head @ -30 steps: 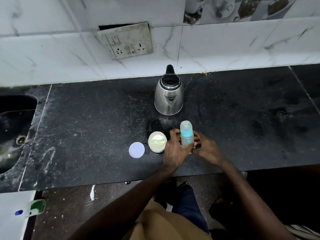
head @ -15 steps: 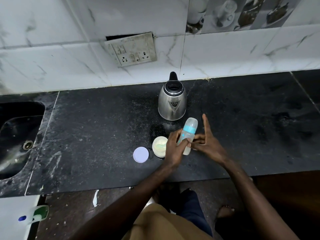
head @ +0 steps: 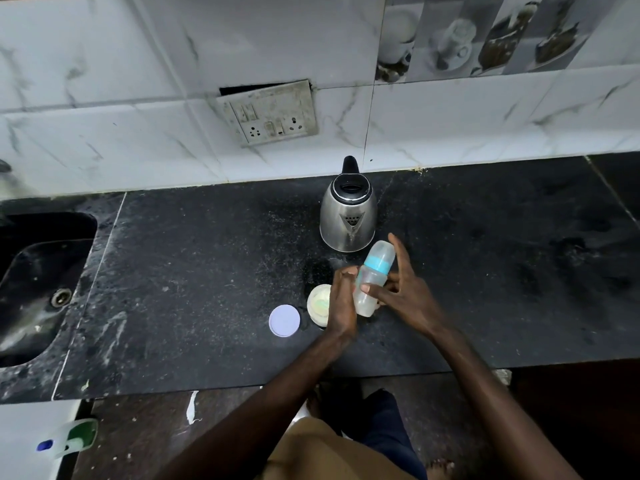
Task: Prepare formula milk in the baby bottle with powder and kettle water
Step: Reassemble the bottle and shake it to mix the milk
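Note:
A clear baby bottle (head: 372, 277) with a blue collar and a clear cap is tilted, its top leaning right, between my two palms. My left hand (head: 341, 301) presses its left side. My right hand (head: 403, 291) presses the right side, fingers stretched out and thumb across the bottle's front. A steel kettle (head: 348, 216) with a black handle stands just behind. An open round tub of pale powder (head: 318, 304) sits to the left of my left hand, partly hidden by it. Its lilac lid (head: 284, 321) lies flat beside it.
The dark stone counter (head: 207, 271) runs to a sink (head: 38, 282) at the far left. A wall socket plate (head: 272, 114) hangs loose on the white tiles behind the kettle. A green and white bottle (head: 74, 439) lies low at the left, below the counter edge.
The bottle stood upright between both hands a second ago; it is now tilted to the right, and my right hand's fingers have straightened along it. The camera view has shifted down slightly.

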